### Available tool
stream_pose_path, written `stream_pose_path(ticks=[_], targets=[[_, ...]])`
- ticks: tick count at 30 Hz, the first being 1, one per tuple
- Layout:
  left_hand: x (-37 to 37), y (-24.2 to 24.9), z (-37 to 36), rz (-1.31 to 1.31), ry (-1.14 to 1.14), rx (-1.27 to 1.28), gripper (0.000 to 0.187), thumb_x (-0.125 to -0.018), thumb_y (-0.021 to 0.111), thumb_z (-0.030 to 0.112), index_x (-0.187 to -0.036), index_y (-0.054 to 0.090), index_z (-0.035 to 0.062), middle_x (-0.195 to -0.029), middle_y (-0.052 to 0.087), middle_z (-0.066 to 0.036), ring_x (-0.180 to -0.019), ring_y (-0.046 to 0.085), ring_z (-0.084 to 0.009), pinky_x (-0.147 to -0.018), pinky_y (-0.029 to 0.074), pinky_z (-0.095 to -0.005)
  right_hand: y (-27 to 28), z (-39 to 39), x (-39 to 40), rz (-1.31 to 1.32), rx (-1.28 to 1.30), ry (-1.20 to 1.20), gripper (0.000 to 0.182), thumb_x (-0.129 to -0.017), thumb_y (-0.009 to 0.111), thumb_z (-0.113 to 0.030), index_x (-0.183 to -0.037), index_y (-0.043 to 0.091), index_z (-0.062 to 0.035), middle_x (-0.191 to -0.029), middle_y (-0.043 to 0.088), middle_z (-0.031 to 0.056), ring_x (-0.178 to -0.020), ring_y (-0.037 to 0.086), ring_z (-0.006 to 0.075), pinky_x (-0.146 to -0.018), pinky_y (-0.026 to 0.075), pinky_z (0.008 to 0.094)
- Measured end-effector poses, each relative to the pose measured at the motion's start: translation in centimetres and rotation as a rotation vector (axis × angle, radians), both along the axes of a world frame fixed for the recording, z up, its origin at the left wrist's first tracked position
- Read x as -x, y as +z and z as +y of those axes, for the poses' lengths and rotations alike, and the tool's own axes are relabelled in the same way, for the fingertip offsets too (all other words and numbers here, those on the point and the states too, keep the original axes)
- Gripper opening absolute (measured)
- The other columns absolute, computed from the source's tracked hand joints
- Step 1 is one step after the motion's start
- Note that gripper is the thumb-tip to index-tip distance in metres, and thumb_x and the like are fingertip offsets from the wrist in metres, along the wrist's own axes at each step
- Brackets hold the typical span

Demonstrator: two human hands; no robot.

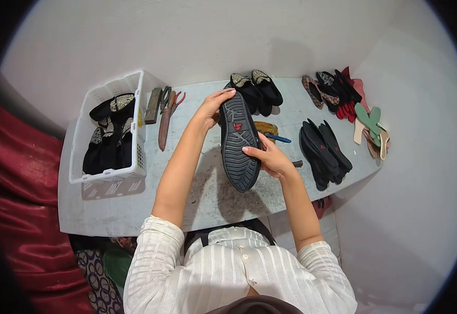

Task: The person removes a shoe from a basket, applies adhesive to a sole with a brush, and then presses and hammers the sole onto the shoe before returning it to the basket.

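Note:
Above the middle of the table I hold a black shoe [240,141], its ridged sole with a red mark turned up toward me. My left hand [217,108] grips one end near the top, fingers over the edge. Lower on the other side, my right hand [274,157] has its thumb on the sole and its fingers mostly hidden behind. The upper of the shoe faces away and cannot be seen. Behind the shoe lie a yellowish-brown object [266,129], partly covered, and a blue-handled tool [279,138].
At left, a white plastic basket [140,141] holds several black shoes with patterned fronts. Beside it lie a block [153,105], pliers [177,100] and scissors [165,97]. A pair of shoes [260,91] stands at the back. Black soles [325,152] and green insoles [370,123] lie right.

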State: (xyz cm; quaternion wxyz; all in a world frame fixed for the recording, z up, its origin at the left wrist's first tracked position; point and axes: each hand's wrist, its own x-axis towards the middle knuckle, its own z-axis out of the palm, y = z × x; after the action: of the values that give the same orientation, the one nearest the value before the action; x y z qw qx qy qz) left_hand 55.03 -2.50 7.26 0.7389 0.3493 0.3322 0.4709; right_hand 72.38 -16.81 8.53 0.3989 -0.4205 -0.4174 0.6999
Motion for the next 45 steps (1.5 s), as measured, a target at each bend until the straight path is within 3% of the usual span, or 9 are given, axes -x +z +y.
stream_pose_path(ticks=[9,13,22,25,30,33,37,43,45], targets=[[8.0,-0.3,-5.1,-0.042,0.271,-0.186,0.037,-0.079,0.069,0.01,-0.112,0.058,-0.0002,-0.1,0.061,-0.008,-0.091,0.06,-0.0147,-0.081,0.049,-0.0258,-1.3,0.2,3.5,-0.084,-0.159,0.253,0.068,-0.078,0.07,-0.008,-0.136,0.035,-0.0068,-0.104,0.061,0.0065,-0.081,0.062,0.0113,-0.062,0.052,0.0244],[11.1,-1.1,-8.4,0.038,0.418,-0.172,0.037,-0.078,0.07,0.011,-0.112,0.058,0.0002,-0.1,0.061,-0.008,-0.091,0.059,-0.014,-0.081,0.047,-0.0243,-2.2,0.0,5.0,-0.218,-0.158,0.414,0.075,-0.074,0.073,-0.007,-0.138,0.034,-0.0059,-0.094,0.062,0.006,-0.081,0.06,0.0103,-0.056,0.048,0.0236],[14.7,-3.3,-15.5,0.217,0.635,-0.085,0.038,-0.076,0.073,0.017,-0.108,0.061,0.0007,-0.091,0.065,-0.006,-0.084,0.059,-0.0111,-0.079,0.044,-0.0218,-3.5,-2.8,7.3,-0.184,-0.023,0.608,0.086,-0.071,0.074,-0.006,-0.141,0.024,-0.0056,-0.094,0.058,0.0067,-0.078,0.057,0.0125,-0.064,0.048,0.0262],[15.4,-4.1,-16.8,0.257,0.696,-0.067,0.039,-0.076,0.074,0.018,-0.107,0.061,-0.002,-0.091,0.065,-0.006,-0.084,0.059,-0.0105,-0.079,0.044,-0.0219,-4.5,-3.2,7.9,-0.266,-0.006,0.604,0.084,-0.07,0.076,-0.008,-0.139,0.027,-0.0043,-0.09,0.058,0.0073,-0.078,0.057,0.0128,-0.063,0.048,0.0274],[17.2,-4.2,-17.6,0.346,0.715,-0.159,0.038,-0.076,0.074,0.018,-0.105,0.061,-0.0025,-0.09,0.065,-0.005,-0.082,0.059,-0.0098,-0.077,0.045,-0.0217,-6.4,-2.9,9.5,-0.328,-0.179,0.554,0.06,-0.068,0.078,-0.012,-0.118,0.046,-0.0007,-0.088,0.058,0.0082,-0.078,0.057,0.0148,-0.064,0.047,0.0281],[19.0,-3.0,-17.7,0.363,0.72,-0.25,0.034,-0.077,0.073,0.017,-0.103,0.061,-0.0014,-0.09,0.064,-0.004,-0.083,0.059,-0.009,-0.077,0.045,-0.0214,-5.7,-2.0,11.1,-0.589,-0.446,0.483,0.053,-0.068,0.077,-0.011,-0.111,0.049,0.0002,-0.083,0.062,0.0091,-0.073,0.059,0.0146,-0.063,0.047,0.0274],[22.6,-0.7,-17.7,0.342,0.732,-0.367,0.033,-0.077,0.073,0.011,-0.105,0.059,-0.0007,-0.093,0.063,-0.003,-0.085,0.058,-0.0086,-0.079,0.046,-0.0224,-3.5,-0.6,14.5,-0.612,-0.525,0.382,0.052,-0.067,0.078,-0.012,-0.108,0.05,0.0007,-0.075,0.065,0.0096,-0.067,0.061,0.0134,-0.06,0.047,0.0272],[29.7,2.8,-17.8,0.38,0.753,-0.507,0.038,-0.073,0.074,0.004,-0.107,0.057,0.0002,-0.097,0.061,-0.004,-0.091,0.057,-0.0119,-0.085,0.044,-0.024,-2.6,3.8,22.5,-0.617,-0.899,0.161,0.045,-0.063,0.074,-0.007,-0.102,0.052,-0.0032,-0.073,0.065,0.014,-0.065,0.065,0.0245,-0.061,0.049,0.032],[32.5,3.1,-18.0,0.681,0.753,-0.654,0.04,-0.068,0.076,0.0,-0.103,0.058,0.0011,-0.096,0.061,-0.004,-0.091,0.058,-0.0122,-0.083,0.046,-0.0247,-2.0,5.0,25.1,-0.592,-0.999,0.1,0.046,-0.063,0.073,-0.004,-0.104,0.052,-0.005,-0.077,0.066,0.0144,-0.07,0.066,0.029,-0.062,0.05,0.0342]])
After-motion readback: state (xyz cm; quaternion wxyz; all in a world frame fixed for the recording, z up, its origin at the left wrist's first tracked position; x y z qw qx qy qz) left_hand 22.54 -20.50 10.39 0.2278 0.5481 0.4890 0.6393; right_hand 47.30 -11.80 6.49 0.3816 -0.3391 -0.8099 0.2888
